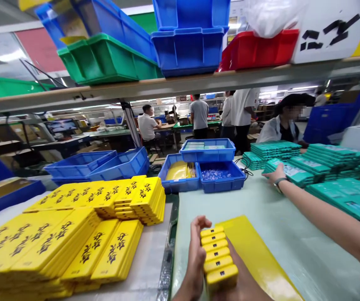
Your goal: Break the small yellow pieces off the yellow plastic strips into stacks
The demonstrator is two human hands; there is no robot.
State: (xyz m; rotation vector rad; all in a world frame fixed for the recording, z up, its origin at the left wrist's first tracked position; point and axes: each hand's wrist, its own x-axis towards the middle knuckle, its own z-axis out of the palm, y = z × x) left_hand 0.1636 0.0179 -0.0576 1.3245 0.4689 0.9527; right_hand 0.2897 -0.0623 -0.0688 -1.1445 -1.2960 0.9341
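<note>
A short stack of slim yellow boxes (217, 255) sits between my two hands, its small ends with dark marks turned up toward me. My left hand (195, 251) is wrapped along the stack's left side, fingers curled at its far end. Against the right side presses my right hand (245, 274); its fingers are mostly hidden behind the boxes. Just right of the stack, a glossy yellow sheet (255, 251) lies on the pale green table (217, 205). Piles of yellow boxes with black brush lettering (117, 251) fill the left side.
From the right, a co-worker's hand (277, 175) with a wristwatch touches teal packs (296, 173); more teal packs (349, 196) stand stacked there. Blue bins (220, 184) line the back. Overhead, a shelf (186, 85) carries plastic bins. Several people are farther back.
</note>
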